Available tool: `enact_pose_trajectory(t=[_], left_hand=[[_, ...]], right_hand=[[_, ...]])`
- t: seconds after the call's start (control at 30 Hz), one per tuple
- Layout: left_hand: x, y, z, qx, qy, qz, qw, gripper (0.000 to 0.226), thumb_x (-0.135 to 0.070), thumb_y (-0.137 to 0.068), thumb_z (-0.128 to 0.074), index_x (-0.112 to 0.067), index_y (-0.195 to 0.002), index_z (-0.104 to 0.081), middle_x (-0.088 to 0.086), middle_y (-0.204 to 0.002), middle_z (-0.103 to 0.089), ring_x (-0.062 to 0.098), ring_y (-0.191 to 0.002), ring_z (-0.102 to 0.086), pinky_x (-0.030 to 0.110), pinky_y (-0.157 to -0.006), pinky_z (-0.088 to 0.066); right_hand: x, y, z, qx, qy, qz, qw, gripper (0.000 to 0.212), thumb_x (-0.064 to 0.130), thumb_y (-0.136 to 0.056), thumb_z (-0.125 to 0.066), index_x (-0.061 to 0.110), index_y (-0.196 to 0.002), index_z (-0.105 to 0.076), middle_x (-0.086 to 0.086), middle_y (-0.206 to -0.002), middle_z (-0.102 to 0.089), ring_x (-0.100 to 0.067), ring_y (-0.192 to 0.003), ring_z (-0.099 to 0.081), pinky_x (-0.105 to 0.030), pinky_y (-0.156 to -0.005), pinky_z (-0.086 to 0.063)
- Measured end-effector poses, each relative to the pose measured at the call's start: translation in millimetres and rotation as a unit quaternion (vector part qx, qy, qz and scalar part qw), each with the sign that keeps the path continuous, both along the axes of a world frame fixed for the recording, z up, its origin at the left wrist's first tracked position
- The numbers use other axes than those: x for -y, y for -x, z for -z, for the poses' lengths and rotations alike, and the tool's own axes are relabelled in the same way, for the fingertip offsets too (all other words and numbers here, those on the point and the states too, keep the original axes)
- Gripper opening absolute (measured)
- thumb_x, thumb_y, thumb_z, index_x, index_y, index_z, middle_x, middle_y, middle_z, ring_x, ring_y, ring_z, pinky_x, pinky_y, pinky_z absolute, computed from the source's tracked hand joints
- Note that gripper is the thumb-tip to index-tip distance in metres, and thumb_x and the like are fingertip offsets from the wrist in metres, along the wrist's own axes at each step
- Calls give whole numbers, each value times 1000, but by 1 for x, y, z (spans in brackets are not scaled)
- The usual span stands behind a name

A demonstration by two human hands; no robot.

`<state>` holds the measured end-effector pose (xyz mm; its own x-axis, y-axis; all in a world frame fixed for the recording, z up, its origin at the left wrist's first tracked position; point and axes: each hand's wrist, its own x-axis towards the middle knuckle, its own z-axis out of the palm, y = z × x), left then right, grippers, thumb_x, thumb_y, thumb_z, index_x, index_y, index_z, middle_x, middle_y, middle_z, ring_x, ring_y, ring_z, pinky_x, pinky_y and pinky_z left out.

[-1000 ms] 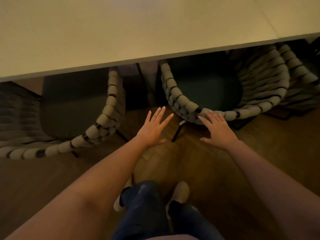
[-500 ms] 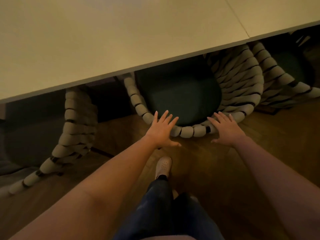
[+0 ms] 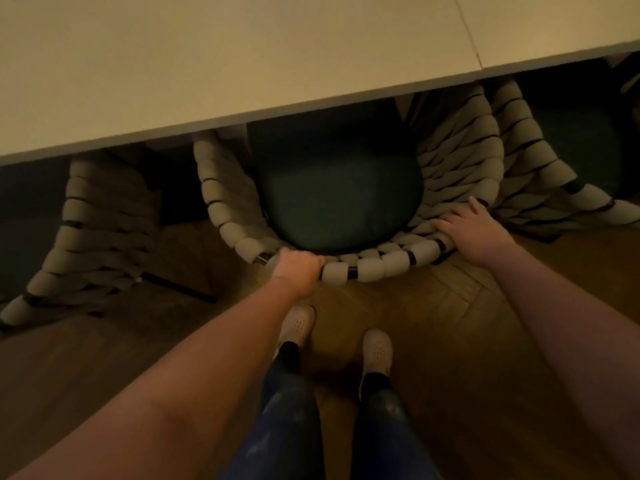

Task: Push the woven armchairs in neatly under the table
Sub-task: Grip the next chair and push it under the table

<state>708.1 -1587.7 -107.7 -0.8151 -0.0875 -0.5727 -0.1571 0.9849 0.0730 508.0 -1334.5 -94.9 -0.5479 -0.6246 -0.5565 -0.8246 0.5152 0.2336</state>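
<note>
A woven armchair [image 3: 374,268] with thick pale rope wrapping and a dark green seat cushion [image 3: 339,202] stands in front of me, its front half under the pale table [image 3: 242,64]. My left hand [image 3: 298,270] is closed around the rim of its backrest at the left. On the rim's right side rests my right hand [image 3: 467,226], fingers curled over the rope. A second woven armchair [image 3: 90,233] stands to the left, partly under the table. A third [image 3: 540,168] is at the right, close against the middle one.
The floor [image 3: 433,306] is dark herringbone wood. My feet in white shoes [image 3: 298,325] stand just behind the middle chair. The table edge runs diagonally across the upper view, with a seam [image 3: 467,36] between two tabletops at the right.
Both hands went from hovering open behind the backrest to gripping its rim. The view has shifted so the middle chair is centred in front of me.
</note>
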Motion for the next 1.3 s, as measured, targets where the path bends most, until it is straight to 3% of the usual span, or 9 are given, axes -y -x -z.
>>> enact_pose_trajectory(t=[0.2, 0.33, 0.5, 0.83, 1.0, 1.3], left_hand=[[-10, -5, 3, -8, 39, -52, 998, 34, -27, -89, -60, -34, -122, -57, -8, -103, -65, 16, -103, -60, 43, -101, -33], [-20, -19, 3, -9, 43, -72, 996, 36, -27, -88, -59, -34, -123, -57, -8, -103, -66, 17, -104, -60, 44, -104, -31], [-38, -59, 2, -3, 26, -87, 996, 34, -26, -88, -56, -32, -121, -57, -8, -111, -65, 17, -108, -59, 45, -104, -30], [-26, -144, 1, 34, 33, -52, 998, 26, -27, -89, -53, -32, -114, -59, -8, -110, -63, 17, -106, -60, 46, -105, -29], [5, -170, 1, 59, 50, -16, 997, 30, -29, -90, -54, -33, -120, -56, -8, -114, -63, 16, -110, -58, 43, -106, -31], [44, -148, -9, 43, 76, -8, 996, 26, -27, -89, -56, -31, -114, -58, -6, -110, -63, 17, -105, -59, 40, -101, -35]], right_hand=[[5, 11, 1, -1, -35, -60, 998, 48, 22, -91, -59, 28, -136, -47, -3, -142, -50, -25, -138, -35, -48, -119, -17], [-6, -1, 1, 0, -21, -70, 997, 42, 22, -90, -59, 28, -131, -50, -3, -135, -55, -25, -133, -39, -46, -115, -25], [-18, -27, 4, 26, -9, -90, 996, 44, 22, -88, -63, 29, -130, -50, -1, -133, -56, -25, -132, -41, -47, -116, -24], [-18, -111, 6, 76, 25, -97, 992, 44, 21, -92, -59, 30, -134, -47, 4, -133, -56, -19, -130, -44, -43, -116, -24], [-5, -133, 13, 118, 47, -118, 985, 34, 24, -90, -60, 33, -122, -54, 8, -119, -61, -16, -117, -51, -38, -104, -36], [33, -127, 7, 95, 43, -82, 991, 54, 26, -89, -63, 39, -137, -43, 8, -131, -56, -17, -128, -46, -40, -106, -37]])
